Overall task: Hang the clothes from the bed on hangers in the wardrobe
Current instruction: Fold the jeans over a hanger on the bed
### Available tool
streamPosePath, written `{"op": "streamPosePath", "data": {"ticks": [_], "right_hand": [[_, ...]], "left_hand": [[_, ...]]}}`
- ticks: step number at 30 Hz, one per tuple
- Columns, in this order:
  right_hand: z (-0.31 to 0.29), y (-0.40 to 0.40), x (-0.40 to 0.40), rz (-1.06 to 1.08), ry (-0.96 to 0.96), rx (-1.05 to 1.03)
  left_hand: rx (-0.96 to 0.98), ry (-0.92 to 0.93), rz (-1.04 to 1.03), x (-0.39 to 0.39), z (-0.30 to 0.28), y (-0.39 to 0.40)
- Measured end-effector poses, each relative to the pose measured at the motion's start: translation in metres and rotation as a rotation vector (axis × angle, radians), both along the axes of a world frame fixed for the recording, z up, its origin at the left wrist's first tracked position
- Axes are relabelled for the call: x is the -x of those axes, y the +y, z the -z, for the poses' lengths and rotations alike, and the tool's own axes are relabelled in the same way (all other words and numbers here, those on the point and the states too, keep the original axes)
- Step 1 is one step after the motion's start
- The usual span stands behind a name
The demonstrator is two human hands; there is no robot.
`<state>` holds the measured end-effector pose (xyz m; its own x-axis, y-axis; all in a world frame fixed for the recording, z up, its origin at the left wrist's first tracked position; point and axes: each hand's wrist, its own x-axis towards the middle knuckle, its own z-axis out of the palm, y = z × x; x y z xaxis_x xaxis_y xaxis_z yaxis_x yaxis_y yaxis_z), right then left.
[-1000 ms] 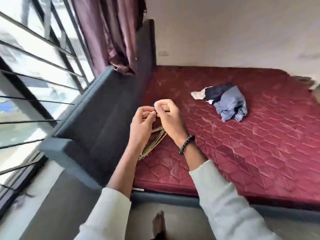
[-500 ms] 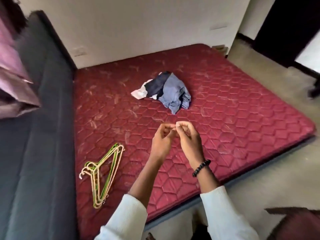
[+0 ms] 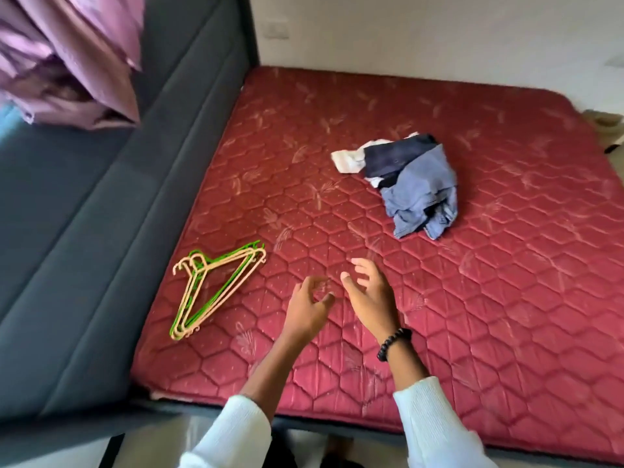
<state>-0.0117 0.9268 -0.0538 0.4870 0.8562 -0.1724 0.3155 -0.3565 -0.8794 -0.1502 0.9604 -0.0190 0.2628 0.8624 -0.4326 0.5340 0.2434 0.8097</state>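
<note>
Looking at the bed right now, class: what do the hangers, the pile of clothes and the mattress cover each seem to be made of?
Hangers: probably plastic, with thin moulded bars in flat green and beige and no metallic shine.
Pile of clothes: soft woven fabric; the faded blue piece looks like denim, and it lies crumpled with dark and white cloth.
Mattress cover: quilted maroon textile, stitched in hexagons, with a slight sheen.

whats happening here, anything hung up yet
Nothing is hung yet. A person in white sleeves stands at the edge of the red quilted mattress with both hands open above it, the left hand and right hand holding nothing. A crumpled pile of blue, navy and white clothes lies mid-bed, and a bunch of green and cream plastic hangers rests near the grey headboard side.
</note>
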Motion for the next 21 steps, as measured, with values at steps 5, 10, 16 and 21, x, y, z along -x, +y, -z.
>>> {"op": "streamPosePath", "data": {"ticks": [5, 10, 16, 21], "right_hand": [[0.044, 0.031, 0.012, -0.259, -0.12, 0.167], [0.098, 0.077, 0.037, -0.453, -0.24, 0.212], [0.207, 0.139, 0.072, -0.716, -0.355, 0.333], [0.313, 0.204, 0.112, -0.909, -0.558, 0.337]], "left_hand": [[0.046, 0.131, -0.15, 0.032, 0.089, 0.022], [0.11, 0.203, -0.29, 0.076, 0.171, 0.066], [0.16, 0.295, -0.438, 0.129, 0.3, 0.115], [-0.013, 0.487, -0.441, 0.173, 0.394, 0.141]]}}
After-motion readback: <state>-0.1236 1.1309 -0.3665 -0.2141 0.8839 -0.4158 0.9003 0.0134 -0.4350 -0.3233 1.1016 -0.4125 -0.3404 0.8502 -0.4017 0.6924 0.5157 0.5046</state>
